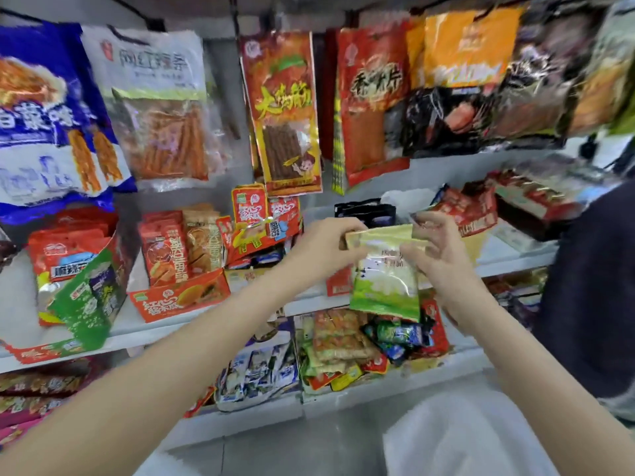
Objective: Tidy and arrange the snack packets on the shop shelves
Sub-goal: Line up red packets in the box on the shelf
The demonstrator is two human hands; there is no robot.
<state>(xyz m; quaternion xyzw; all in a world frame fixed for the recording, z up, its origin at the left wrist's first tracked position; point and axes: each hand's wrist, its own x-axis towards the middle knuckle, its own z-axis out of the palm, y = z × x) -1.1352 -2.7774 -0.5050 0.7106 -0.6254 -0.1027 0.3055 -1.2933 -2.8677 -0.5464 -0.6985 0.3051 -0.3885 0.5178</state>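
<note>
Both my arms reach in from the bottom of the frame, forearms bare, converging just right of centre. My left hand [321, 247] comes in from lower left, fingers curled, pinching the top left corner of a green packet [386, 273]. My right hand [438, 250] comes from lower right, thumb and fingers pinching the packet's top right edge; the other fingers are spread loosely above it.

Packet sits centre-right of frame, held in the air in front of the middle shelf [508, 259]. Long axis near vertical, slightly tilted; top seam up between my hands, bottom edge hanging down over the mixed packets in the lower bin [347, 341]. Printed face is towards me, text too blurred to read.

Around it: orange-red boxes [178, 249] standing on the shelf left of centre, a green box [87, 297] tipped over at far left, large bags hanging across the top, including a blue bag [44, 108] upper left and a red strip packet [287, 111] top centre. A dark sleeve [591, 286] fills the right edge.
</note>
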